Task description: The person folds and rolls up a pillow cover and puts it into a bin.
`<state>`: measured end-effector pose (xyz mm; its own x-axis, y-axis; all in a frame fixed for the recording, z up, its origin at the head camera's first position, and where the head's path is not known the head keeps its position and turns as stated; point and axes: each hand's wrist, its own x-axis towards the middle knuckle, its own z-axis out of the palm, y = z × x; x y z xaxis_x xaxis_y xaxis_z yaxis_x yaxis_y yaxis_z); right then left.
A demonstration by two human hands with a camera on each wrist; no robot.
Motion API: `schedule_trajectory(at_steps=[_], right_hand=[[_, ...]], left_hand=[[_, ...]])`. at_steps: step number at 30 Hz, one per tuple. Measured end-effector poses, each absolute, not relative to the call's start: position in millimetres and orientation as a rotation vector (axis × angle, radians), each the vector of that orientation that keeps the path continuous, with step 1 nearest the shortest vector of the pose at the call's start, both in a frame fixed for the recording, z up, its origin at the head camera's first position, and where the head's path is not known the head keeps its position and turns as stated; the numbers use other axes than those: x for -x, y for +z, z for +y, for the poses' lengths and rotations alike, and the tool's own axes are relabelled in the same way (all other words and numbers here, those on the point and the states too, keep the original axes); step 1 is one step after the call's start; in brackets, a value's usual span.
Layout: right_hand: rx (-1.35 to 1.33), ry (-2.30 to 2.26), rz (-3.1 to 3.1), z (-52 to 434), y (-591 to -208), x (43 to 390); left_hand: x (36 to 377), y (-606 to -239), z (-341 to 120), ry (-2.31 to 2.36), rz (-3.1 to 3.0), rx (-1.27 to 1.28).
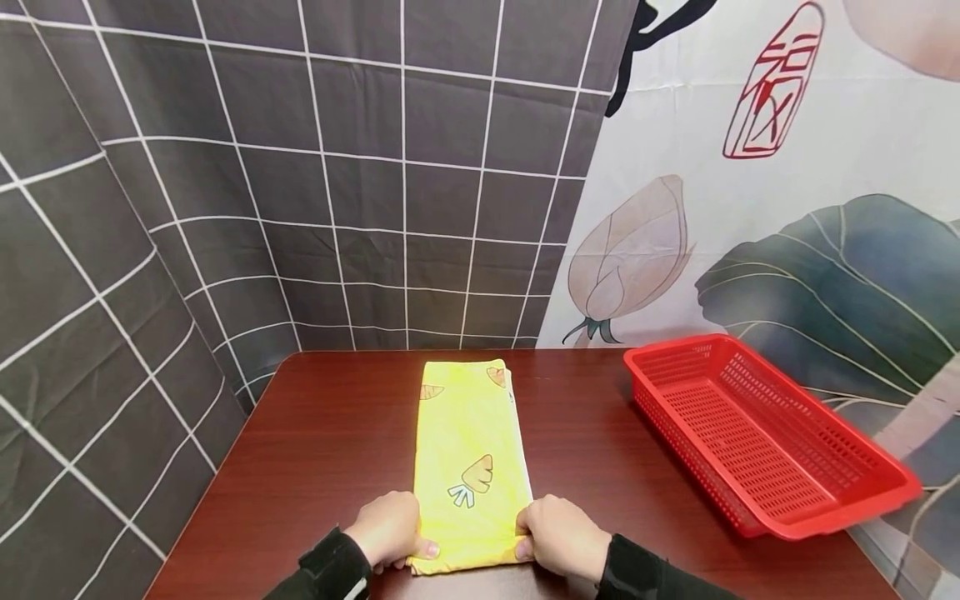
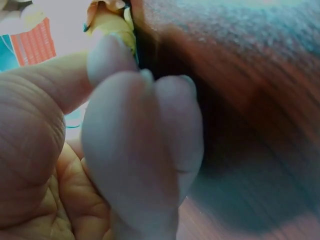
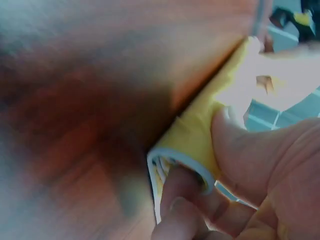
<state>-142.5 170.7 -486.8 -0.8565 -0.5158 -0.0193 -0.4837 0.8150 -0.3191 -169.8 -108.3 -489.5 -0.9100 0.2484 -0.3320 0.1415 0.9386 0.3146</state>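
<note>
A yellow cloth [image 1: 468, 454] with carrot prints lies folded into a long strip on the dark wooden table [image 1: 330, 442], running from the front edge toward the back. My left hand [image 1: 390, 529] pinches its near left corner, and my right hand [image 1: 558, 537] pinches its near right corner. In the right wrist view the thumb and fingers [image 3: 185, 192] grip the folded yellow cloth edge [image 3: 192, 140], with its layers showing. In the left wrist view curled fingers [image 2: 135, 150] fill the frame, with a bit of yellow cloth [image 2: 112, 25] at the top.
A red perforated plastic basket [image 1: 757, 433] sits on the table's right side, overhanging the right edge. Patterned curtains hang behind and to both sides. Bare tabletop lies left of the cloth and between cloth and basket.
</note>
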Motion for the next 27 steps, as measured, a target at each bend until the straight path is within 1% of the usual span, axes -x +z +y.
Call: schedule_trajectory(at_steps=[2,6,10,13,18,23,27], right_hand=[[0.741,-0.546,2.824,173,-488,153],[0.690,-0.534,2.764,177,-501,173],[0.702,-0.384,2.912,169,-497,169],[0.790,-0.298,3.031,163,-492,157],[1.084,-0.169,3.089,165,-493,142],[1.349,-0.078,3.052,175,-494,132],[1.348,-0.142,2.998,179,-493,131]], left_hand=[[170,-489,-109,0.420,2.717,-0.297],[171,-489,-111,0.450,2.707,-0.321],[170,-490,-111,0.474,2.694,-0.322],[169,-491,-110,0.477,2.689,-0.308],[166,-491,-109,0.486,2.680,-0.269],[166,-491,-111,0.493,2.684,-0.297],[166,-494,-114,0.518,2.686,-0.307]])
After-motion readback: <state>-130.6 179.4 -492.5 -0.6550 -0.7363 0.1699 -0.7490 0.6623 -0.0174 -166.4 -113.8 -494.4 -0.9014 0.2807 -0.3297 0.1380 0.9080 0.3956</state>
